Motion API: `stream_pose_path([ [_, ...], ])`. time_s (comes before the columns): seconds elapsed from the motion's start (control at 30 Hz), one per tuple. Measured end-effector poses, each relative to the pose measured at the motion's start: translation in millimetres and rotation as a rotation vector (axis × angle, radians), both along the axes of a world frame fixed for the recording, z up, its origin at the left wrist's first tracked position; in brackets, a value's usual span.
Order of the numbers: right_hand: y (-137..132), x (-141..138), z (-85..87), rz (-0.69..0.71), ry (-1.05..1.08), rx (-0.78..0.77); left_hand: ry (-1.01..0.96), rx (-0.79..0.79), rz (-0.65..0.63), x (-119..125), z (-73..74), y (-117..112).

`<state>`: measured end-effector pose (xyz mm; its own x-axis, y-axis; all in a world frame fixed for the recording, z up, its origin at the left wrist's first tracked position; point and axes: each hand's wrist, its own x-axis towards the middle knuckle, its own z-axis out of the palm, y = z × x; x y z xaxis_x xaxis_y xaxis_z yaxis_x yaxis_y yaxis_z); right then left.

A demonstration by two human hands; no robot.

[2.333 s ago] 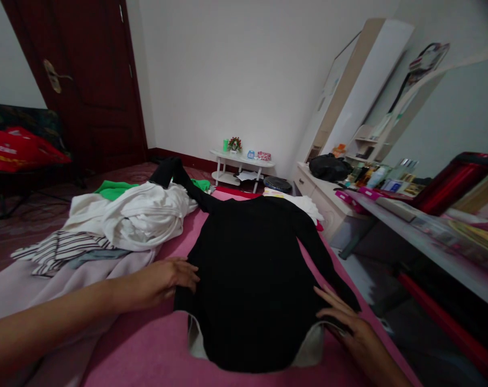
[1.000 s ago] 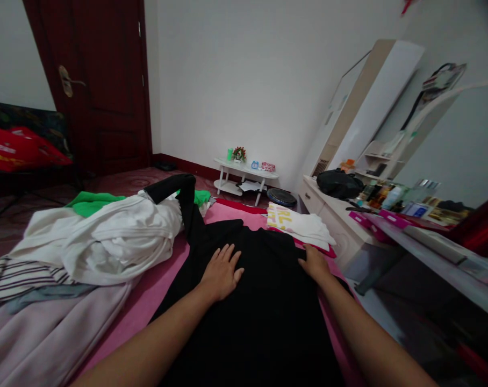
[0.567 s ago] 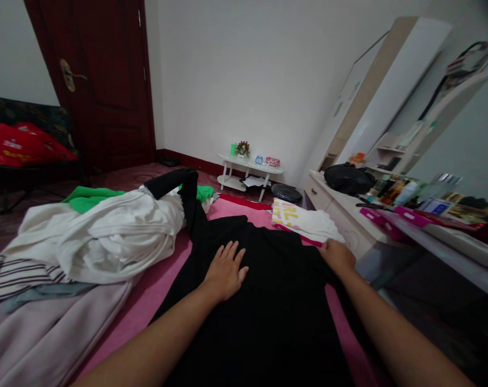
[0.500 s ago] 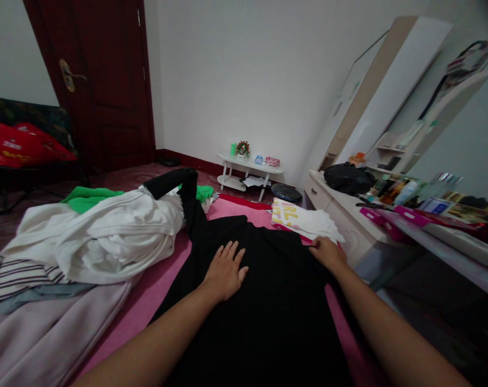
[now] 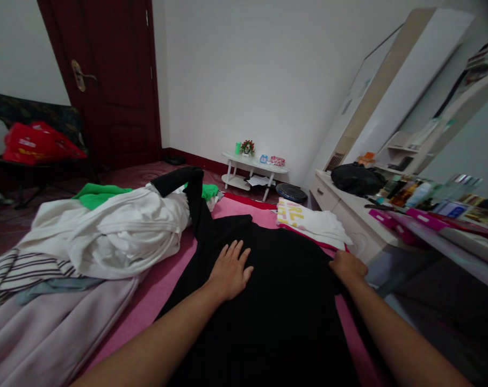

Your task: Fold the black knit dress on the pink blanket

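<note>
A black long-sleeved top [image 5: 276, 301] lies spread over a pink cover [image 5: 163, 295] in front of me. One of its sleeves reaches up and left onto a heap of white clothing [image 5: 127, 231]. Flat on the chest of the top rests my left hand [image 5: 231, 271], palm down with the fingers stretched out. My right hand [image 5: 349, 267] is closed on the top's right edge, near the shoulder. Beyond that hand is a white shirt with yellow letters [image 5: 312, 220], lying folded on the cover.
Left of the top lie a mauve garment [image 5: 58, 333], striped cloth [image 5: 30, 271] and green cloth [image 5: 101, 195]. On the right stands a dressing table [image 5: 349, 215] with a black bag [image 5: 357, 179] and several bottles. A small white table [image 5: 256, 163] stands by the wall.
My right hand has moved right and slightly down, drawing the top's right edge outward. The left hand stays flat on the fabric. The whole view has shifted a little.
</note>
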<state>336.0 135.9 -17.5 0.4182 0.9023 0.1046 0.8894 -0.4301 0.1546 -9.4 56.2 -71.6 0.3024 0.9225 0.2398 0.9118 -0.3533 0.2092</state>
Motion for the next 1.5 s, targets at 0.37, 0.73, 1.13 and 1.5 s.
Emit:
stream_pose_path([
  [0.37, -1, -95, -49.1, 0.494, 0.22, 0.026, -0.02, 0.0, -0.021, -1, -1.7, -1],
  [0.73, 0, -92, -56.1, 0.387, 0.224, 0.032, -0.148, -0.119, 0.026, -45, 59.9, 80],
  [1.13, 0, -90, -56.9, 0.394, 0.25, 0.062, 0.065, -0.165, 0.333, -72, 36.6, 132],
  [1.5, 0, -90, -58.2, 0.392, 0.252, 0.068, 0.105, -0.153, 0.334, -61, 43.1, 122],
])
